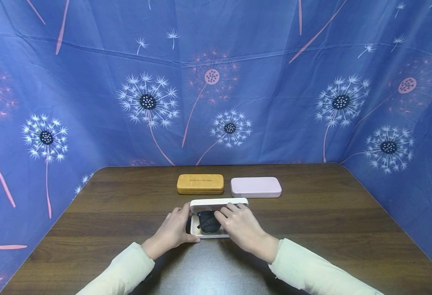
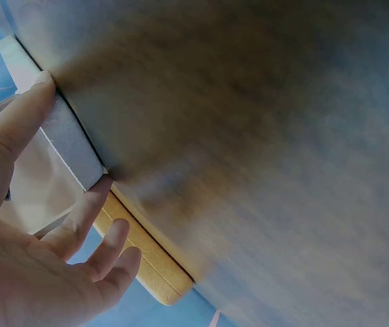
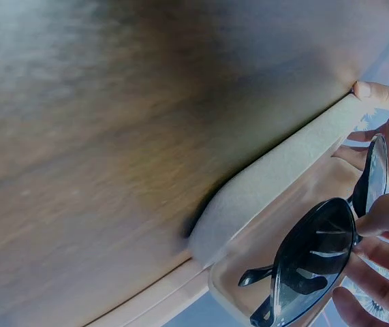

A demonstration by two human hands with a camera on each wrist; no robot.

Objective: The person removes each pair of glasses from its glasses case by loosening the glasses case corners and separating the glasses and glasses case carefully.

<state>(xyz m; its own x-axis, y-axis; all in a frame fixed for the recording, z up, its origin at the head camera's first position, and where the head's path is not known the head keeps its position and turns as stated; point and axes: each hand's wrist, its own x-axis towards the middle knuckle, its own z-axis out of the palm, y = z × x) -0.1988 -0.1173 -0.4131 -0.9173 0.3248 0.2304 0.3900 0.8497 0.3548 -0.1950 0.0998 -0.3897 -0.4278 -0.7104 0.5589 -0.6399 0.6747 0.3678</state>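
An open white glasses case [image 1: 208,201] lies near the middle of the table, its lid raised at the back. My left hand [image 1: 173,228] grips the case's left end, thumb at the front and fingers round the side. Dark sunglasses [image 1: 207,223] are in my right hand [image 1: 242,229], tilted over the case's pale inside. In the right wrist view, thumb and fingers pinch the sunglasses [image 3: 313,262] near the bridge, one lens standing toward the camera. The right hand covers the case's right part in the head view.
Behind the white case lie a closed yellow glasses case [image 1: 200,184] and, to its right, a closed pale pink one [image 1: 255,187]. All stand on a dark wooden table [image 1: 323,213]. A blue cloth [image 1: 275,110] with dandelion prints hangs behind and along the sides.
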